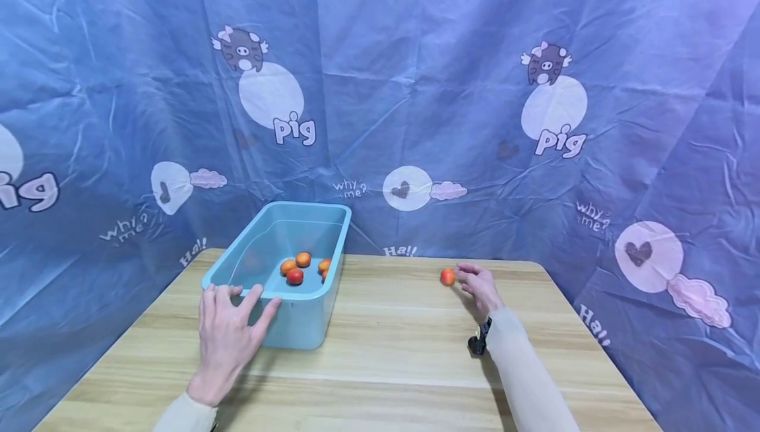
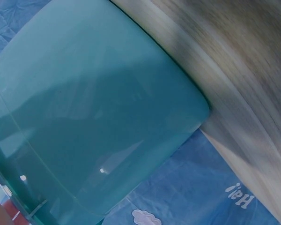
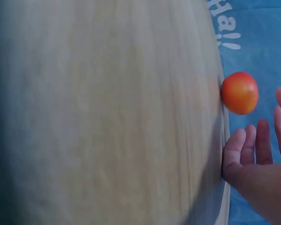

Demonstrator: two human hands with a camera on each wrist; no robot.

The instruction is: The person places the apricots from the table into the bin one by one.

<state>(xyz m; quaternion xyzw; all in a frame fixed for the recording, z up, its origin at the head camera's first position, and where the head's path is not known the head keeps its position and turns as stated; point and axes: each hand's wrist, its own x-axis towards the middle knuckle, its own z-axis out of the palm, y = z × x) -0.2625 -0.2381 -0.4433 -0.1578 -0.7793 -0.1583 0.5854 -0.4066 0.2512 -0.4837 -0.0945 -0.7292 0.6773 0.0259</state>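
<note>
A blue plastic bin (image 1: 297, 320) stands on the left of the table. Over its near rim my left hand (image 1: 228, 333) hooks its fingers, gripping the edge; in the left wrist view only bits of fingers show at the lower left corner. Inside the bin lie several small round fruits, orange and red, among them a red tomato (image 1: 295, 276). Near the table's far edge sits another red-orange tomato (image 1: 448, 277). Just to its right is my right hand (image 1: 479, 285), fingers spread and loosely bent, nothing held. The right wrist view shows this tomato (image 3: 240, 93) beyond the fingertips (image 3: 249, 133).
The light wooden table (image 1: 404, 366) has its far edge against a blue printed curtain (image 1: 380, 102), which also hangs at both sides. A black wrist device (image 1: 479, 338) is strapped on at the right sleeve's cuff.
</note>
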